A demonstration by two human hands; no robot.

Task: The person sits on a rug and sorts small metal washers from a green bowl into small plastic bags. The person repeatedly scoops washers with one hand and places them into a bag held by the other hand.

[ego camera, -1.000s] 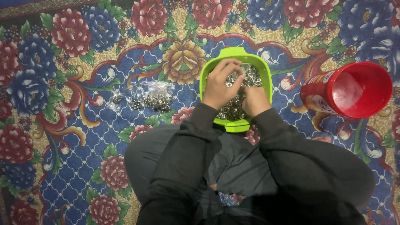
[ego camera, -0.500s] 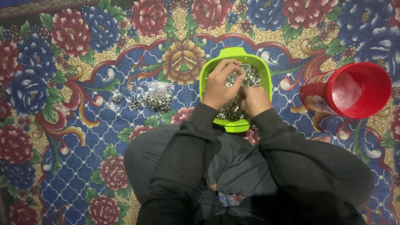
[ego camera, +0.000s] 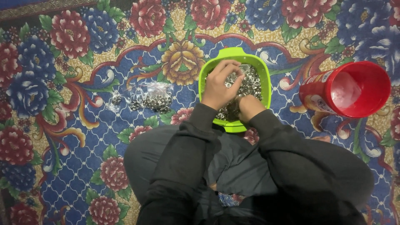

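Head view, looking down. I saw the left hand (ego camera: 220,84) curled over the lime-green plastic bowl (ego camera: 234,56), its fingertips drawn together on the small silver metal rings (ego camera: 251,82) heaped inside; whether it had one ring pinched I could not tell. The right hand (ego camera: 249,106) rested low in the near part of the bowl, fingers folded under and hidden, so I could not tell its grip. The bowl sat on the floral carpet (ego camera: 62,137), touching my knees. As I judged it, the risks were rings slipping from the fingertips and vanishing into the busy pattern, or the light bowl tipping under the weight of both wrists. Counted: one bowl; one red cylindrical container (ego camera: 349,89), lying on its side to the right; a cluster of small clear bags (ego camera: 152,98) holding rings to the left, perhaps three; loose rings too many to count.
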